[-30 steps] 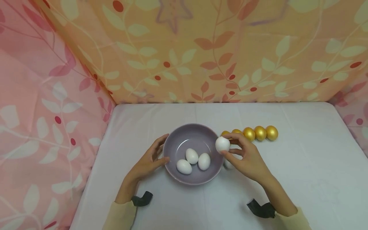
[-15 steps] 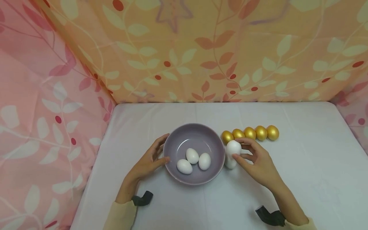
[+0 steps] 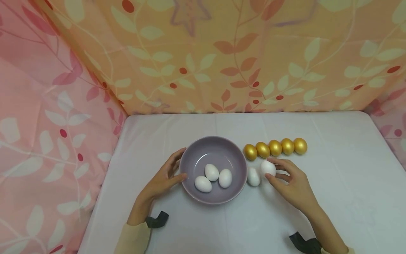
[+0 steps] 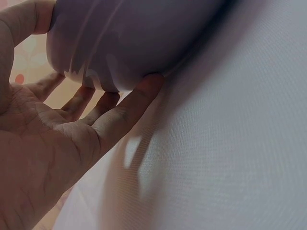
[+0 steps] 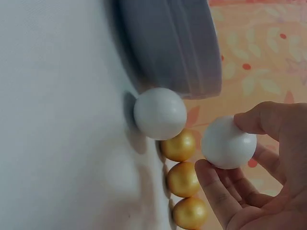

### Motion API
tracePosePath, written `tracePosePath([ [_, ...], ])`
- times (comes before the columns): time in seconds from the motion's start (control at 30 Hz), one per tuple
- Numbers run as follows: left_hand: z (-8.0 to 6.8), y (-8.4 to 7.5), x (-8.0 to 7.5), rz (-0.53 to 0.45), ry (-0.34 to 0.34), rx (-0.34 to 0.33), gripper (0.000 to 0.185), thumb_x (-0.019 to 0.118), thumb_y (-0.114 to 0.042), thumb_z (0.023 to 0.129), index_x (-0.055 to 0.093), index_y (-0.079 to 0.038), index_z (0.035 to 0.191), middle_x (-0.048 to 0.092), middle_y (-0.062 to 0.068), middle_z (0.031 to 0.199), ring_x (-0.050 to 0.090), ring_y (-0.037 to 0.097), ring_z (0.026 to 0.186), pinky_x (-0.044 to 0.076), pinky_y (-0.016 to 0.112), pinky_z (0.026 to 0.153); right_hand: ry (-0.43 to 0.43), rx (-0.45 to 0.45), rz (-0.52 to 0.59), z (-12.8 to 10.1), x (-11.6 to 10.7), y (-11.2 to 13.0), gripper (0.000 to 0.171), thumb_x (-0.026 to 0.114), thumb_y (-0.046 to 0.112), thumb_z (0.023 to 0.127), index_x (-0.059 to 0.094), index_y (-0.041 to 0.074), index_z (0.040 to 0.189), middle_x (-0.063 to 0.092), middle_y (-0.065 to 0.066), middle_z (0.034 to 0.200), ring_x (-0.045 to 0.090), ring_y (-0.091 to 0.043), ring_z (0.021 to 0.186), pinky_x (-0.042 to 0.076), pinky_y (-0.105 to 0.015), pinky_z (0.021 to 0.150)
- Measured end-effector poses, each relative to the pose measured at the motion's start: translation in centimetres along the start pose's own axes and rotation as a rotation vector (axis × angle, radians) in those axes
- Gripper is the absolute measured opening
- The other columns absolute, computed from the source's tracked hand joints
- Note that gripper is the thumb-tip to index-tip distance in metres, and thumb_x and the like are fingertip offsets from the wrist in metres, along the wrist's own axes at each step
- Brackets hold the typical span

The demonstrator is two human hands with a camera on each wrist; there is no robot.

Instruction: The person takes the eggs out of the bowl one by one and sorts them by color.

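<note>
A purple bowl stands on the table with three white eggs inside. My left hand holds it from the left, thumb at the rim; in the left wrist view the fingers press its outer wall. Between thumb and fingertips of my right hand is a white egg, pinched above the table to the right of the bowl. Another white egg lies right by the bowl's right side. The right wrist view shows the pinched egg apart from that one.
Behind the right hand, several golden eggs form a row running right from near the bowl. A white cloth covers the table. Printed leaf-patterned fabric hangs along the back and sides.
My right hand, with the white egg pinched, has moved from the bowl's right rim out to the right. The golden row and the egg beside the bowl now show fully. The left hand stays put.
</note>
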State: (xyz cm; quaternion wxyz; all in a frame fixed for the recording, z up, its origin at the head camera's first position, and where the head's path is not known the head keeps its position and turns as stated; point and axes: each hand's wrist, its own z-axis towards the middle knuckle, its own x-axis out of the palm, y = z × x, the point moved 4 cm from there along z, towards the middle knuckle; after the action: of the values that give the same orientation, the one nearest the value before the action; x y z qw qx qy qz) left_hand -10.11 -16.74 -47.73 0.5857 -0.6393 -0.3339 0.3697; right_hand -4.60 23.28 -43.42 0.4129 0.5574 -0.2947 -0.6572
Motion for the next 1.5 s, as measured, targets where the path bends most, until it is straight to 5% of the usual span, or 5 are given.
tracePosePath([
  [0.7,0.0,-0.2,0.1,0.013,-0.003,0.000,0.083,0.074,-0.007,0.097,0.031,-0.026,0.166,0.033,0.004,0.171,0.026,0.033,0.162,0.026,0.051,0.129,-0.043,-0.007,-0.199,-0.8,1.0,-2.3,0.049,0.087,0.004,0.085,0.068,0.007,0.129,0.070,-0.012,0.120,0.058,0.010,0.101,0.057,-0.011,0.079],
  [0.83,0.0,-0.1,0.0,0.011,-0.003,-0.010,0.083,0.073,-0.005,0.097,0.030,-0.026,0.166,0.033,0.003,0.171,0.027,0.033,0.161,0.034,0.032,0.124,-0.032,-0.011,-0.208,-0.7,1.4,-2.5,0.047,0.087,0.004,0.085,0.069,0.006,0.129,0.071,-0.012,0.117,0.065,0.001,0.099,0.057,-0.011,0.079],
  [0.97,-0.1,-0.1,-0.1,0.012,-0.001,-0.013,0.083,0.073,-0.006,0.098,0.031,-0.026,0.166,0.033,0.004,0.171,0.025,0.034,0.162,0.031,0.040,0.126,-0.027,-0.020,-0.232,-0.7,1.6,-2.5,0.047,0.087,0.004,0.085,0.070,0.005,0.128,0.070,-0.012,0.116,0.069,-0.012,0.097,0.056,-0.010,0.079],
  [1.2,-0.1,0.1,0.0,0.008,-0.005,-0.010,0.083,0.073,-0.006,0.098,0.031,-0.026,0.166,0.032,0.005,0.171,0.025,0.035,0.162,0.035,0.019,0.120,-0.032,-0.034,-0.254,-0.8,1.8,-2.3,0.047,0.087,0.004,0.085,0.069,0.004,0.129,0.069,-0.013,0.117,0.069,-0.018,0.097,0.055,-0.009,0.079],
  [1.5,-0.1,-0.1,0.0,0.011,-0.003,-0.001,0.083,0.073,-0.006,0.098,0.030,-0.026,0.166,0.033,0.005,0.171,0.025,0.035,0.162,0.035,0.017,0.118,-0.025,-0.026,-0.270,-0.9,1.9,-2.0,0.045,0.085,0.007,0.089,0.069,0.004,0.131,0.068,-0.016,0.120,0.068,-0.028,0.099,0.059,-0.016,0.077],
])
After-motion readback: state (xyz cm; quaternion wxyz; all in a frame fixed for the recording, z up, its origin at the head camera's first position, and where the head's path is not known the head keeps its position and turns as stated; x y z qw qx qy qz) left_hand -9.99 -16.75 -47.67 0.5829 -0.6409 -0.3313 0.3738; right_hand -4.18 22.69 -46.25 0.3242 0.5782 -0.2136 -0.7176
